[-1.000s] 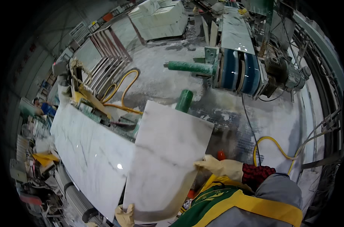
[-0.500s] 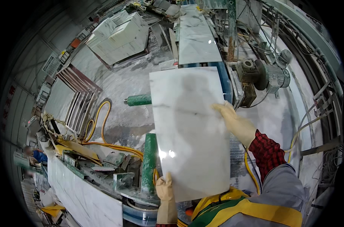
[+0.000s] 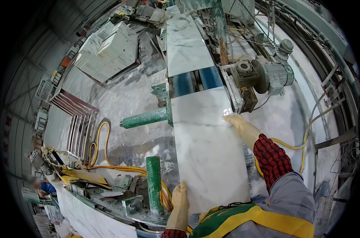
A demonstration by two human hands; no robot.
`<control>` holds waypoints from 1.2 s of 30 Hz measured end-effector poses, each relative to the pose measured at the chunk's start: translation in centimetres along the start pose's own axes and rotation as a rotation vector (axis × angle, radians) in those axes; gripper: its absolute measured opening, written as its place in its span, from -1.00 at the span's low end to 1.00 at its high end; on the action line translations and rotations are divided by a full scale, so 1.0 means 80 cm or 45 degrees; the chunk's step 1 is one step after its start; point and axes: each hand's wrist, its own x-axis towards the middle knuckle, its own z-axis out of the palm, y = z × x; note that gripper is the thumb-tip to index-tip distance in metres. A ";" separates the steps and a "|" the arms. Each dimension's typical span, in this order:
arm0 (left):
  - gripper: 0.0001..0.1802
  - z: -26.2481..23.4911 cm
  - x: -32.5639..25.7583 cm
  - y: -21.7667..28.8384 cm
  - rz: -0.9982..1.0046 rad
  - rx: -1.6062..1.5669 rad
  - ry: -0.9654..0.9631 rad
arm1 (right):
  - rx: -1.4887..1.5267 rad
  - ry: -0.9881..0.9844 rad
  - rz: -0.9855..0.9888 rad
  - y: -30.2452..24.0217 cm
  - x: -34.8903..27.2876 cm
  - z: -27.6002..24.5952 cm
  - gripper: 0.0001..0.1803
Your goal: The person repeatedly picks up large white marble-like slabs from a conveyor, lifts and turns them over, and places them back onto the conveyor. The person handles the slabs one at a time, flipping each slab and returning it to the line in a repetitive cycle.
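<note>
1. Two gloved hands have the slab (image 3: 209,154), which lies lengthwise ahead of me, between my body and the belts (image 3: 210,77).
2. My left hand (image 3: 179,203) closes on the near left edge, thumb up along the side; I cannot see the fingers beneath.
3. My right hand (image 3: 243,130) pinches the right edge towards the far end, fingertips on the pale face; its underside grip is hidden from me.
4. The slab's far edge reaches the blue belts' near end; I cannot tell whether it touches them. Beyond a strip of bare belt lies a second slab (image 3: 188,45), well apart from mine.
5. On the left edge I see a green bar (image 3: 144,118) pointing away to the left near the far corner, and a green post (image 3: 154,184) upright beside the near half, a narrow gap between.
6. On the right, the motor (image 3: 267,75) stands just past the far corner; nearer me, the floor (image 3: 287,119) opens out, crossed by a yellow hose (image 3: 286,145).
7. The near edge sits close against my green and yellow vest (image 3: 227,220), leaving little room on that side.
</note>
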 end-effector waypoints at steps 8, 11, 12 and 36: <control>-0.25 -0.017 0.054 0.009 0.028 0.003 -0.108 | 1.012 0.084 0.433 -0.059 -0.083 0.024 -0.50; -0.24 -0.038 0.082 0.035 -0.074 -0.026 -0.231 | 1.936 0.005 1.192 -0.095 -0.173 0.061 -0.48; -0.24 -0.043 0.087 0.033 -0.092 -0.027 -0.283 | 1.833 -0.103 1.269 -0.112 -0.197 0.064 -0.46; -0.30 0.003 0.231 -0.007 0.081 -0.465 -0.441 | 1.492 0.214 0.911 -0.165 -0.120 0.061 -0.51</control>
